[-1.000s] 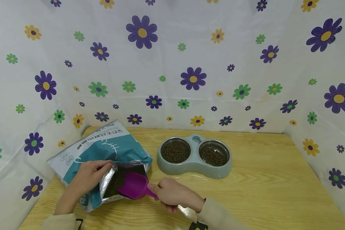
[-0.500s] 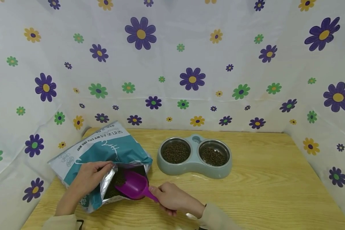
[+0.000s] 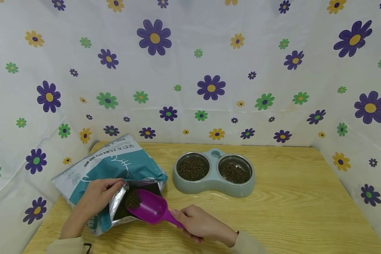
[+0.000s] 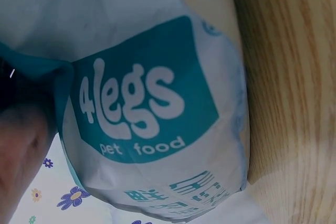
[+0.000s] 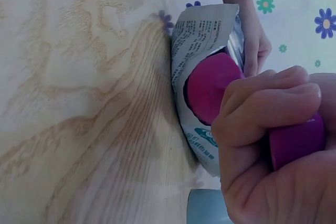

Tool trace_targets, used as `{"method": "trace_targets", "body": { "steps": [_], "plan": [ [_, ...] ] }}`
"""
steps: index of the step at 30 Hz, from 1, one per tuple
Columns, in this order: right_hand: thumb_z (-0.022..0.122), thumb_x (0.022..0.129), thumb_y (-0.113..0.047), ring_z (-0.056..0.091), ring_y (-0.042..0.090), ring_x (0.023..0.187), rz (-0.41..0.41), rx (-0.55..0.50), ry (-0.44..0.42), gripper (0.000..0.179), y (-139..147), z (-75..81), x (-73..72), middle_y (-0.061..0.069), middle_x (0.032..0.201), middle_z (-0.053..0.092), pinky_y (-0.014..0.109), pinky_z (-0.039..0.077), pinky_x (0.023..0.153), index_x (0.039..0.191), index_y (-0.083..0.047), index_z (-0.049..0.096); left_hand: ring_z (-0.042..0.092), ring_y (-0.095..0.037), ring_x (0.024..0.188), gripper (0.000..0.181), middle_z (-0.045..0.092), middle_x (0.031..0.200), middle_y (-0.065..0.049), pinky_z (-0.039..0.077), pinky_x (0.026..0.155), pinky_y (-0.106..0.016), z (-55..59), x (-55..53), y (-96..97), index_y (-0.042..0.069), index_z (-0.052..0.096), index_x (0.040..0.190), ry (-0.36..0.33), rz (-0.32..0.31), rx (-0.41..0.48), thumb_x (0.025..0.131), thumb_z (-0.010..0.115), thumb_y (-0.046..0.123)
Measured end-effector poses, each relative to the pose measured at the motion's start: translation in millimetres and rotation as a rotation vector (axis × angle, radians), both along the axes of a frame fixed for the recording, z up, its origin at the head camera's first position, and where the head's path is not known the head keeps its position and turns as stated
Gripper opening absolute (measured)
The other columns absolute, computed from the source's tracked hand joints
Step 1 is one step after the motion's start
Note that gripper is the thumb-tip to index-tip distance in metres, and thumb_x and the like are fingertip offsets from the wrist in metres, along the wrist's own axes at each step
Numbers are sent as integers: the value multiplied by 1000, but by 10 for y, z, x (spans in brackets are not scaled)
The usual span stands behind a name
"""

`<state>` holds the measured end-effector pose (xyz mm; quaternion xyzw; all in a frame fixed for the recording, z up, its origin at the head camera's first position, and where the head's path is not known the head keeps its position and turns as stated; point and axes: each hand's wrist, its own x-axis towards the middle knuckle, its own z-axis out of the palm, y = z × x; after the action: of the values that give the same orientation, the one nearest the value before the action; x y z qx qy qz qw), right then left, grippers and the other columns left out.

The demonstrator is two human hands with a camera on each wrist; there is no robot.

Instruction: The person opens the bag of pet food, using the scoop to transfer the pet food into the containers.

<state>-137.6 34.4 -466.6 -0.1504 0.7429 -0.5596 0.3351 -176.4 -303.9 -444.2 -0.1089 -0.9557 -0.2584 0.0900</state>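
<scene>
Left hand [image 3: 98,195]: grip pinches mouth edge of one pet food bag [image 3: 124,164] | right hand [image 3: 198,222]: grip holds one magenta scoop [image 3: 150,207], partly inside the bag mouth | one double feeder [image 3: 206,188], two steel bowls [image 3: 193,155], both with kibble [image 3: 193,169] | one wooden desk [image 3: 289,183], flowered cloth [image 3: 257,28] on three sides

we see a white sheet [image 3: 181,21] printed with purple, yellow and green flowers [image 3: 154,37], standing as a wall behind and turning forward along both sides. a faint horizontal crease [image 3: 187,109] runs low across the back, and slanting folds mark the left side. below, we look onto a table top [image 3: 292,190] of pale yellowish wood grain, its far edge meeting the sheet. the light on it seems soft.
</scene>
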Motion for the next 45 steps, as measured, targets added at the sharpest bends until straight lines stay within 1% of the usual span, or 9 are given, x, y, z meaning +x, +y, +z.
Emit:
{"method": "trace_targets", "body": {
  "steps": [6, 9, 13, 20, 27, 32, 35, 39, 45],
  "plan": [
    [49, 106, -50, 35, 7, 35, 3, -46, -19, 59, 91, -34, 5, -2, 53, 49, 21, 30, 33, 89, 5, 63, 71, -26, 100, 23, 78, 110, -11, 58, 80, -38, -4, 12, 5, 7, 79, 113, 9, -7, 4, 101, 64, 19],
    [49, 105, -51, 35, 6, 35, -4, -63, -12, 62, 126, -25, 2, -2, 53, 50, 21, 30, 33, 92, 8, 62, 70, -17, 92, 23, 79, 107, -11, 57, 77, -34, -8, 12, -3, 6, 78, 114, 12, -10, 8, 101, 64, 19],
    [48, 106, -50, 35, 7, 36, -12, -72, 7, 63, 165, 13, -3, -2, 54, 50, 21, 31, 33, 95, 10, 61, 57, -3, 76, 23, 79, 96, -7, 47, 66, -25, -7, 5, -15, 5, 78, 115, 7, -10, 18, 101, 64, 18],
    [48, 106, -52, 36, 6, 36, -13, -97, 7, 66, 221, 86, 4, -2, 55, 50, 20, 31, 33, 98, 13, 59, 53, -1, 71, 23, 78, 90, -4, 41, 63, -24, -10, 19, -13, 6, 78, 115, -10, -13, 32, 101, 65, 17],
    [45, 107, -52, 38, 5, 36, -23, -134, 56, 61, 295, 162, -34, -4, 56, 50, 21, 32, 33, 95, 6, 59, 50, 0, 66, 23, 71, 75, 3, 39, 59, -24, -24, 3, -23, 4, 77, 115, 7, -19, 38, 101, 65, 17],
    [41, 109, -50, 38, 4, 36, -11, -191, 65, 54, 366, 218, -54, -3, 56, 49, 22, 32, 34, 92, -2, 57, 57, 0, 77, 24, 79, 93, -5, 47, 65, -24, -25, 2, -30, 6, 78, 115, -3, -16, 33, 102, 64, 20],
    [39, 109, -49, 38, 4, 36, -11, -201, 81, 54, 417, 246, -69, -3, 57, 49, 22, 32, 34, 91, -1, 56, 59, 1, 80, 24, 79, 101, -7, 49, 67, -24, -17, 10, -30, 6, 78, 114, -7, -16, 29, 102, 64, 21],
    [39, 109, -50, 39, 3, 36, -35, -176, 110, 54, 500, 284, -96, -4, 58, 49, 21, 33, 35, 92, -2, 57, 53, 0, 71, 24, 78, 90, -5, 44, 62, -24, -9, 13, -31, 5, 78, 115, -7, -20, 42, 102, 64, 20],
    [39, 110, -49, 38, 4, 37, -62, -111, 129, 52, 697, 332, -126, -3, 59, 48, 22, 33, 35, 93, -3, 56, 52, -1, 72, 25, 79, 96, -7, 42, 62, -24, 2, 8, -26, 5, 77, 116, -15, -19, 39, 102, 63, 21]
  ]
}}
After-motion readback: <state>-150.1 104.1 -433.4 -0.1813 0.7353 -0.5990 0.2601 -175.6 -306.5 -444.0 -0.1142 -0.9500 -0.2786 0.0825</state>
